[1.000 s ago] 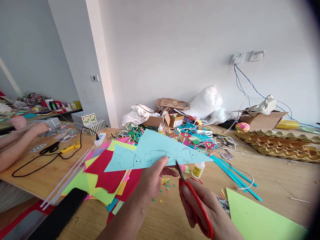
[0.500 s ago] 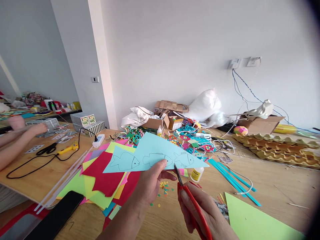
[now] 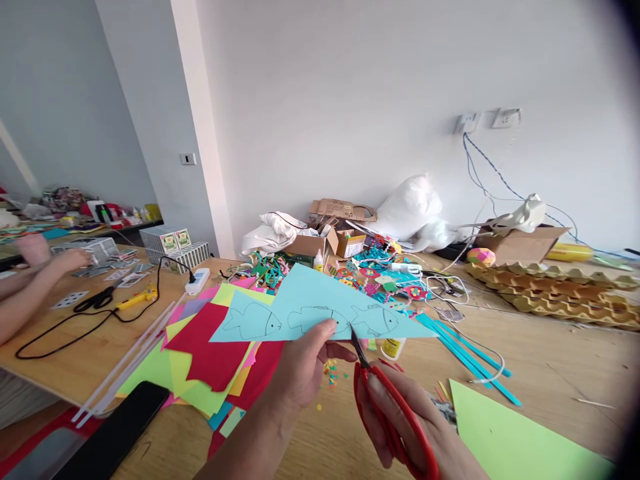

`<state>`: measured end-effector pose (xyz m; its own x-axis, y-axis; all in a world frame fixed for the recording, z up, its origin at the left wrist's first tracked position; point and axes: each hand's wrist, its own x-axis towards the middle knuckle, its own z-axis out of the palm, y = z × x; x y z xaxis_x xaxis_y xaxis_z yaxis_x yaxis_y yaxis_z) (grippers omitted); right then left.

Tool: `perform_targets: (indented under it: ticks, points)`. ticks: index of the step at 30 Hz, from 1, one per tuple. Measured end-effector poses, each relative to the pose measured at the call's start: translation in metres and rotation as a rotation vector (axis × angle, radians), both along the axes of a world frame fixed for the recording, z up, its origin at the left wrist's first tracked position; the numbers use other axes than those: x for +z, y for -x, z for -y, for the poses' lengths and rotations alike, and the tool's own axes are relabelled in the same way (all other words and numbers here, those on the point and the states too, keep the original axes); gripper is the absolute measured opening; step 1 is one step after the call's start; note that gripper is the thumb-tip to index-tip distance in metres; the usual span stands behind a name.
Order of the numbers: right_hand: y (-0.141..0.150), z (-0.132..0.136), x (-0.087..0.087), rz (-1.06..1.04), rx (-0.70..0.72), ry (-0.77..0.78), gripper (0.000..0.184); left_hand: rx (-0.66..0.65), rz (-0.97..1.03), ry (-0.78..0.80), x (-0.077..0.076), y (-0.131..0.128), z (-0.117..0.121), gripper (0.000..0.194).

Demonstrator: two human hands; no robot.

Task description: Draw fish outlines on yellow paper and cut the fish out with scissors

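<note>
A light blue sheet of paper (image 3: pixel 305 290) with three fish outlines drawn along its lower part is held up over the table. My left hand (image 3: pixel 307 360) pinches its bottom edge, thumb on top beside the middle fish. In my right hand (image 3: pixel 400 413) are red-handled scissors (image 3: pixel 361 353), fingers wrapped through the loops. Their blades reach the paper between the middle and right fish; the lower blade is hidden. Behind the scissors a white glue bottle (image 3: pixel 393 349) with a yellow label is partly covered by the paper.
Coloured sheets (image 3: pixel 210 353) are piled at left, near a black phone (image 3: pixel 113 433). A green sheet (image 3: pixel 520 433) lies at right, below blue strips (image 3: pixel 475 360). Egg trays (image 3: pixel 545 293) and boxes stand behind. At far left, another person's hand (image 3: pixel 75 259) is by some cards.
The blue paper's right end has shifted right and opened out flatter. The scissors have moved slightly right and up, with their blades still at the paper.
</note>
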<state>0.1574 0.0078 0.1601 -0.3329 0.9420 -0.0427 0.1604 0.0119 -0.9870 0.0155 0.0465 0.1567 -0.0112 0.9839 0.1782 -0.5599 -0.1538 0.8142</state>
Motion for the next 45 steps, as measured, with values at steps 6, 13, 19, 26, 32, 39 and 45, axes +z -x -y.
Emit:
perform_targets:
  ticks: [6, 13, 19, 26, 32, 39, 45]
  points:
    - [0.003, -0.007, -0.007, -0.053, 0.088, 0.111, 0.053, 0.037, 0.006, 0.033, -0.002, -0.001, -0.001, 0.023]
    - [0.003, -0.008, -0.009, -0.056, 0.093, 0.089, 0.05, 0.025, -0.007, 0.002, 0.001, -0.001, 0.001, 0.022]
    - [0.006, -0.007, -0.009, -0.084, 0.078, 0.086, 0.05, 0.023, 0.005, -0.028, 0.001, -0.001, 0.002, 0.018]
    - [0.007, -0.008, -0.015, -0.063, 0.033, 0.035, 0.051, 0.039, -0.01, -0.016, 0.001, -0.003, 0.003, 0.024]
    - [0.008, -0.012, -0.023, 0.015, 0.023, -0.04, 0.051, 0.04, -0.014, -0.067, 0.0, -0.004, 0.003, 0.023]
    - [0.007, -0.013, -0.021, 0.101, 0.018, -0.081, 0.045, 0.02, -0.008, -0.075, -0.003, -0.004, 0.001, 0.021]
    - [0.006, -0.014, -0.021, 0.156, 0.003, -0.125, 0.044, 0.015, -0.018, -0.079, -0.005, -0.004, 0.0, 0.026]
